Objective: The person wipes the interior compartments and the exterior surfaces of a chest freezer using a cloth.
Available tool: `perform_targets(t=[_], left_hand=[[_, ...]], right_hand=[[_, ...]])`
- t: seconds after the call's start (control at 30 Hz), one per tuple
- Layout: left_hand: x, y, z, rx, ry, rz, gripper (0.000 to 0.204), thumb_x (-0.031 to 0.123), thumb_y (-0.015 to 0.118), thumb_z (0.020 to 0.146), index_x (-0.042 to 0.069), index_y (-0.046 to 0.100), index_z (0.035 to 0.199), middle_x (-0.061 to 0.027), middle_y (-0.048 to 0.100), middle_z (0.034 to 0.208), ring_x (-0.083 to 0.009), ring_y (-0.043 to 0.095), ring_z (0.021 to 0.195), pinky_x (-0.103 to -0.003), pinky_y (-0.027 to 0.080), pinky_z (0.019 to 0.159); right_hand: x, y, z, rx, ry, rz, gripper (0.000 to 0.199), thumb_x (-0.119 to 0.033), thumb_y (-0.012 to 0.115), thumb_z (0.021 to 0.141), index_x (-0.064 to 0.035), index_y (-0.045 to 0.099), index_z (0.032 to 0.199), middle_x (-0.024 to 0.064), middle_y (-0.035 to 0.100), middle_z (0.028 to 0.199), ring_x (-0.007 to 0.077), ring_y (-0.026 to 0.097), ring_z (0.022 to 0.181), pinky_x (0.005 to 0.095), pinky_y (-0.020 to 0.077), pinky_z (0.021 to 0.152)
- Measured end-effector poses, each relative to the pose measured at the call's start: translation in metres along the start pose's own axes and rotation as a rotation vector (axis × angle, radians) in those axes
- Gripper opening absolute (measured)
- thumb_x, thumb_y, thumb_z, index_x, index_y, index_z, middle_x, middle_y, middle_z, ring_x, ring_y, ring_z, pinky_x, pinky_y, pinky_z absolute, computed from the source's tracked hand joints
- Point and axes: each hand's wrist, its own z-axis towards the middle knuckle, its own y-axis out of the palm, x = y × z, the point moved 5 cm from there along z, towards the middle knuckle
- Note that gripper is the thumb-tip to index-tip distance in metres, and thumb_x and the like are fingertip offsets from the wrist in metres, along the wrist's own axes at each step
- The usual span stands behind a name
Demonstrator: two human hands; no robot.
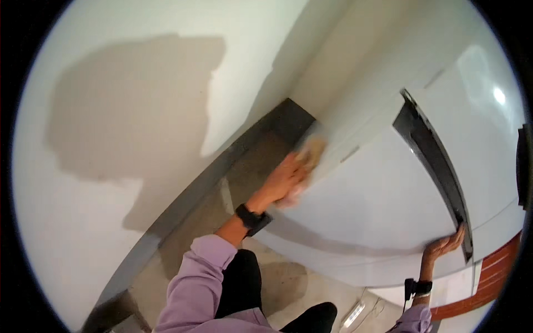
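A tan and pinkish cloth (pixel 312 154), smeared by motion, is in my left hand (pixel 290 176), whose fingers are closed on it. That hand is at the left edge of a large white unit (pixel 355 205) that looks like a refrigerator. Along the unit's front runs a long dark recess (pixel 433 158). My right hand (pixel 446 244) lies against the lower end of this recess, its fingers stretched out along the edge and their tips partly hidden. Each wrist wears a black band.
A white wall (pixel 127 233) with a dark grey skirting (pixel 183 205) rises on the left, close to the unit. A white power strip (pixel 353 315) and its cord lie on the floor. Reddish-brown wood (pixel 497 277) stands at the lower right.
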Motion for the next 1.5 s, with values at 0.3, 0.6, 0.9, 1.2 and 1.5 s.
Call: perform_targets(t=[0.3,0.6,0.9,1.2,1.5], left_hand=[[-0.213,0.066,-0.152,-0.068,-0.969,-0.252,0.034,0.028,0.051,0.088,-0.001,0.058,0.104,-0.0099,0.060,0.101,-0.0220,0.052,0.087,-0.031,0.045,0.079],[-0.131,0.134,-0.125,-0.164,-0.900,-0.171,0.037,0.031,0.049,0.090,0.000,0.055,0.109,-0.0098,0.057,0.107,-0.0225,0.051,0.093,-0.033,0.043,0.082],[-0.085,0.199,-0.121,-0.223,-0.906,-0.110,0.040,0.033,0.047,0.091,0.001,0.052,0.114,-0.0097,0.055,0.112,-0.0231,0.049,0.099,-0.034,0.042,0.086],[-0.027,0.216,-0.099,-0.216,-1.032,-0.060,0.044,0.036,0.044,0.092,0.002,0.049,0.119,-0.0097,0.053,0.118,-0.0237,0.048,0.105,-0.035,0.041,0.090],[0.032,0.213,-0.093,-0.197,-1.101,-0.054,0.047,0.038,0.042,0.093,0.003,0.046,0.125,-0.0096,0.050,0.124,-0.0242,0.046,0.111,-0.037,0.039,0.093]], right_hand=[[0.024,0.007,-0.023,0.111,0.032,0.042,0.066,-0.050,0.018,0.097,-0.0004,0.048,0.128,0.0161,0.050,0.130,0.0311,0.040,0.125,0.0461,0.0222,0.107],[0.002,-0.012,-0.008,0.068,0.093,0.066,0.048,-0.019,0.039,0.078,-0.0008,0.053,0.119,0.0181,0.050,0.118,0.0328,0.045,0.115,0.0501,0.0173,0.107],[-0.017,-0.013,0.004,0.022,0.179,0.257,0.051,-0.015,0.049,0.071,-0.0038,0.055,0.120,0.0165,0.051,0.120,0.0313,0.048,0.116,0.0482,0.0164,0.108],[-0.026,-0.007,0.000,0.105,0.413,0.475,0.042,-0.010,0.037,0.078,-0.0066,0.066,0.108,0.0089,0.062,0.108,0.0218,0.060,0.101,0.0431,0.0153,0.107],[-0.027,-0.014,-0.003,0.095,0.561,0.642,0.037,0.001,0.039,0.088,-0.0058,0.067,0.111,0.0048,0.064,0.113,0.0178,0.056,0.113,0.0386,0.0155,0.109]])
